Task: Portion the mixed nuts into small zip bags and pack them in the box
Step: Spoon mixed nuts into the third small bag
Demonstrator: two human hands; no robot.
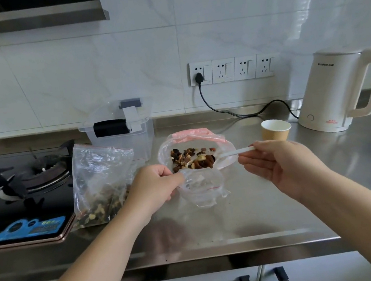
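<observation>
The right hand (282, 169) has its grip closed round the handle of a white spoon (227, 153), whose bowl is heaped with nuts (203, 161) and hovers just over the mouth of a small bag (201, 189). The left hand (156, 185) pinches that bag's rim at its left side, holding the mouth open above the table (331, 190). Behind the spoon lies the big bag (195, 149), rolled open with a pink strip at its far edge and loose nuts showing inside. A filled bag (101, 186) stands to the left, leaning at the edge of the hob (18, 189). The clear box (120, 128) sits behind it, against the wall, with its lid on as far as can be told. A paper cup (275, 129) and a kettle (340, 90) stand to the right. The step in hand looks to be loading a portion into the small bag; the packing has not begun. Next the spoon should tip gently inside the mouth, while the left grip keeps the rim wide and steady so nothing spills.
</observation>
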